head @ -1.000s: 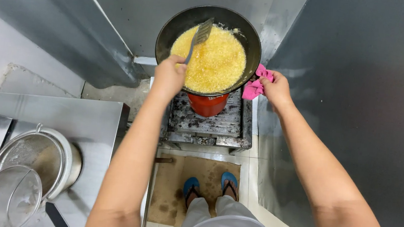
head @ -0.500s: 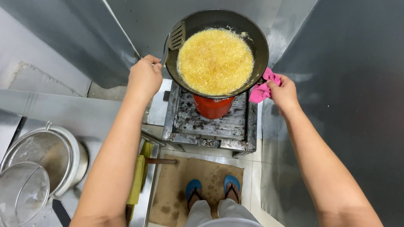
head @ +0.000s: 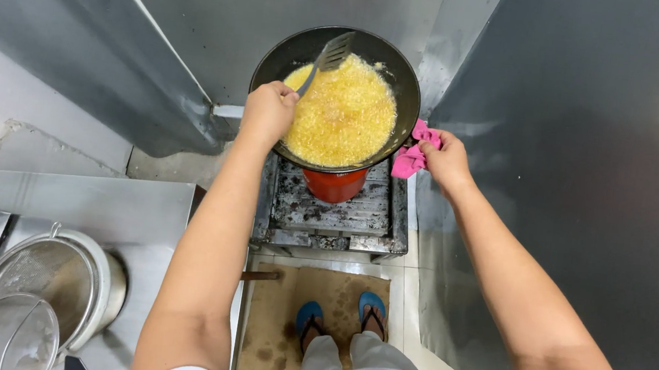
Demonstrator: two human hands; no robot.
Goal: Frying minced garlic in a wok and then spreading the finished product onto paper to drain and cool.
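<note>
So the person's got a big black wok (head: 273,61) sitting on a gas burner (head: 332,202), and it's nearly full of yellow grainy stuff, fried rice (head: 343,113) by the look of it. The left hand (head: 268,112) is clenched around the handle of a slotted spatula (head: 329,53), whose blade is up at the far edge of the rice, just touching the pile. The right hand (head: 448,158) is pinching a pink cloth (head: 412,154) against the wok's right rim, apparently as a pot holder to keep the wok steady.

As for how far along it is: I'd say well into cooking. The rice looks evenly yellow and mixed through, with no raw bits I can make out. Nothing's been plated, though; all of it is in the wok, over the burner. I can't tell if the flame is on, because the wok hides it.

Off to the lower left there's a metal strainer (head: 8,335) and a pot (head: 90,286) on the steel desk (head: 66,202). A cardboard sheet (head: 271,317) is on the floor under the person's blue sandals (head: 309,319).
</note>
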